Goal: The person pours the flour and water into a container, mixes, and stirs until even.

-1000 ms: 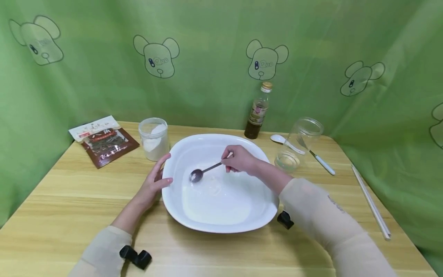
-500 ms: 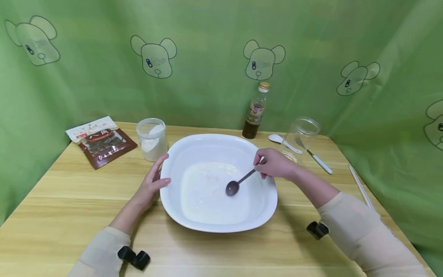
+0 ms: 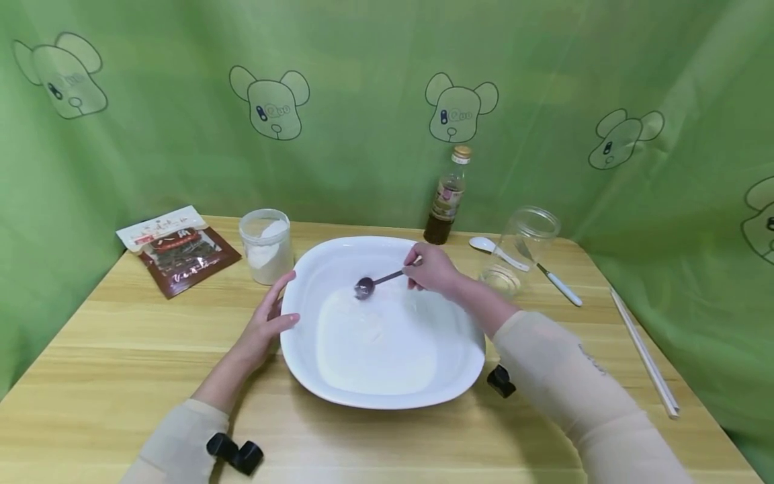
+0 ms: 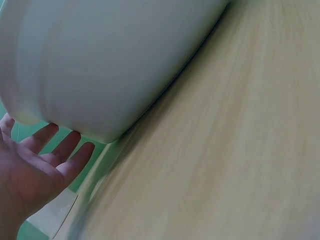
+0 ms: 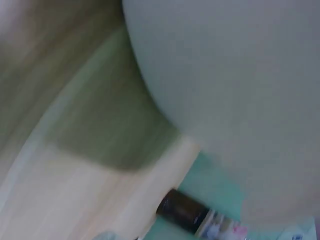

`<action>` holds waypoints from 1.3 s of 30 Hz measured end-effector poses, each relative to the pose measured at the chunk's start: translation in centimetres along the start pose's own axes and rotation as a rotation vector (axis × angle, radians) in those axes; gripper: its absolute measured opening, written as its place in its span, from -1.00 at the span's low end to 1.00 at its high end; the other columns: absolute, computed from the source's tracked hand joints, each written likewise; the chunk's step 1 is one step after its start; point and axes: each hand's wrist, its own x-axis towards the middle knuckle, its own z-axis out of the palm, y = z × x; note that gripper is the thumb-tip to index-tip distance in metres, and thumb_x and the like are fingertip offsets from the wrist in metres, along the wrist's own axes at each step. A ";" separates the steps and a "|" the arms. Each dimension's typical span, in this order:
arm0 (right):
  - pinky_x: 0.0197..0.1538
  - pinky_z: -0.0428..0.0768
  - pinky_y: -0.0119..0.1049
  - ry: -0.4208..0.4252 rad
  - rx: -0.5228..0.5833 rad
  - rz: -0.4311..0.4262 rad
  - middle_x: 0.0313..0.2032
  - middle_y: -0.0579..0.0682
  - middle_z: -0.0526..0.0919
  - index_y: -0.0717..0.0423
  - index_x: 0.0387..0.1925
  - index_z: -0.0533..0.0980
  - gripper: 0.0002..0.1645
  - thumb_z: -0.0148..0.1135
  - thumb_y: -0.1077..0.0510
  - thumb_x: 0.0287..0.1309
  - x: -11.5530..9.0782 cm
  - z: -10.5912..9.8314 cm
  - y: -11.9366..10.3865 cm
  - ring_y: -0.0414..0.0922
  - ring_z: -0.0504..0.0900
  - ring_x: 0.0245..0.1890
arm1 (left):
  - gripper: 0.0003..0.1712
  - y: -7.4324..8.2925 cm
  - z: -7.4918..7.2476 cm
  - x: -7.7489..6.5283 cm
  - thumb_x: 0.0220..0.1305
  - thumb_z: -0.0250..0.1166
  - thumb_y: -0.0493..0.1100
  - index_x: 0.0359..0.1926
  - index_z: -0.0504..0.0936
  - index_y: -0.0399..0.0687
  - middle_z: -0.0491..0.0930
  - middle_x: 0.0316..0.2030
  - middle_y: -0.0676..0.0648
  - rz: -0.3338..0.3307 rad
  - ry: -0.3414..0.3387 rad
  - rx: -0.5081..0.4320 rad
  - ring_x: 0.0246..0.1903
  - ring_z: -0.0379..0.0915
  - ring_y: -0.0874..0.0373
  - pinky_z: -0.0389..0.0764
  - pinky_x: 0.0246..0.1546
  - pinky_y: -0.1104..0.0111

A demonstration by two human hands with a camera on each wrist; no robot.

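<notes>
A large white basin [image 3: 381, 396] stands on the wooden table with what looks like shallow, clear or whitish liquid in its bottom. My right hand [image 3: 431, 269] pinches the handle of a small dark brown spoon [image 3: 365, 288], its bowl low inside the basin, left of centre. At the basin's left side, my left hand [image 3: 264, 323] touches the rim with spread fingers and thumb. The left wrist view shows these fingers [image 4: 70, 145] fairly straight, their tips against the outer wall. The right wrist view is blurred and shows neither the right hand nor the spoon.
Left of the basin are a jar of white powder [image 3: 266, 259] and a brown packet [image 3: 187, 259]. A dark sauce bottle [image 3: 446, 198] stands behind. To the right are a glass jar [image 3: 532, 232], a white spoon [image 3: 482, 244], a white-handled utensil [image 3: 562, 288] and white sticks [image 3: 647, 356].
My right hand and the spoon swung right and toward me, then back left and away, ending slightly right of and farther back than at first. My left hand stayed on the rim.
</notes>
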 end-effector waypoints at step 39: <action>-0.78 0.17 -0.51 -0.216 0.110 -0.016 -0.76 0.09 0.46 0.27 -0.44 0.35 -0.95 0.05 0.32 0.03 -2.6 1.5 -0.8 -0.21 0.29 -0.83 | -0.17 0.0 0.0 0.0 -0.03 0.02 -0.35 0.30 -0.08 -0.05 0.15 0.05 -0.45 0.002 -0.004 -0.005 -0.13 0.36 -0.09 0.53 -0.30 0.15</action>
